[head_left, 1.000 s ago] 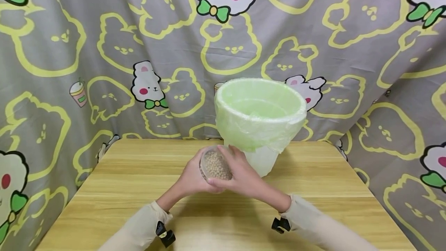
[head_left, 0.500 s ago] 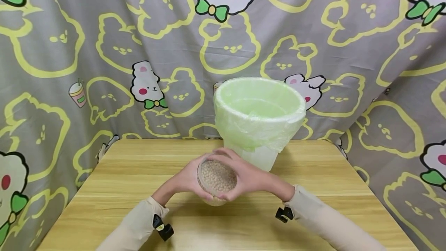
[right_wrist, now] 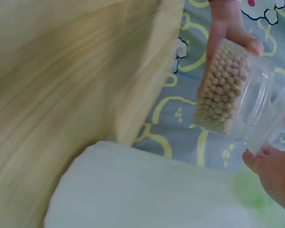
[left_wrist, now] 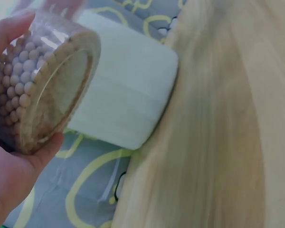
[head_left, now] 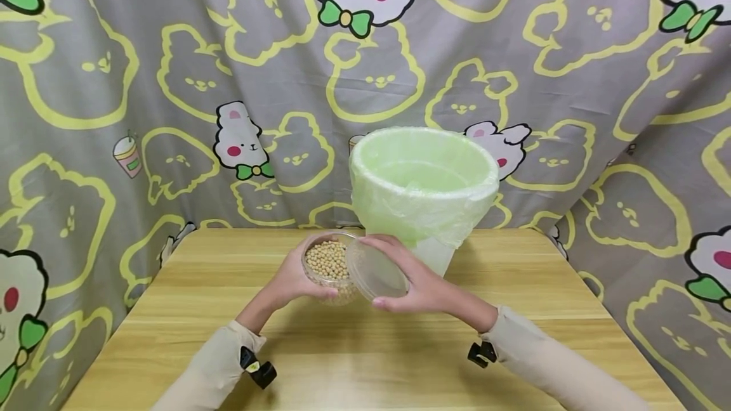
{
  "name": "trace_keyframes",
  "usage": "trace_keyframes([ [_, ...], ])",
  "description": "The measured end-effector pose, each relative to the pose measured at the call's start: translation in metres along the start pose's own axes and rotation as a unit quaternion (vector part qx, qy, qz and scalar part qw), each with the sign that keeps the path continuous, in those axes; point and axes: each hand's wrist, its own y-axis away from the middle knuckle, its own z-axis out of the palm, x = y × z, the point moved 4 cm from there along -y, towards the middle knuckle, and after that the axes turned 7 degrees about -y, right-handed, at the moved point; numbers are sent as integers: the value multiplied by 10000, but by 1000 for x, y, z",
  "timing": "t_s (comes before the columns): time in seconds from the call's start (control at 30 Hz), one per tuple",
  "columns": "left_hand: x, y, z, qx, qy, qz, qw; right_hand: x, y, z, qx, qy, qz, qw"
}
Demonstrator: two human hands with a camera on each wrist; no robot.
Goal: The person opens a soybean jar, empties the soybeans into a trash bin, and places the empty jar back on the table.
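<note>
My left hand (head_left: pixel 292 281) grips a clear plastic jar (head_left: pixel 342 293) of round, pale soybeans (head_left: pixel 327 259), raised above the table. The jar's mouth is uncovered and tips toward the right. In the left wrist view the jar's flat base (left_wrist: pixel 61 95) shows, with beans piled against the wall. My right hand (head_left: pixel 419 284) pinches a translucent round lid (head_left: pixel 377 269) by its edge, tilted close beside the jar's rim. In the right wrist view the lid (right_wrist: pixel 275 116) stands just off the jar's mouth, and the beans (right_wrist: pixel 223 85) fill the jar's lower part.
Behind my right hand stands a white bin (head_left: pixel 436 252) with a pale green bag (head_left: pixel 422 214) folded over its rim. Under everything is a wooden table (head_left: pixel 354 366). A grey cartoon-print curtain (head_left: pixel 285 81) hangs along the back and sides.
Earlier both hands were around the jar with the lid over its mouth. The lid is now off in my right hand, which has moved right, while the jar has shifted left.
</note>
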Motion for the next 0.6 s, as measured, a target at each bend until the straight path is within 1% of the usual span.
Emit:
trace_keyframes([
  [0.13,-2,-1,-15,453,-132,-126,9988,8,11,-2,74,21,141,9999],
  [0.27,-1,-2,-27,808,-138,-231,9964,18,23,3,-104,95,335,9993],
  [0.33,1,-2,-32,927,-102,-316,9951,23,29,7,-248,125,483,9984],
  [0.43,3,-3,-37,1060,-49,-446,9934,31,36,15,-475,318,669,9961],
  [0.6,7,-3,-41,1150,65,-555,9918,42,44,26,-976,874,852,9877],
])
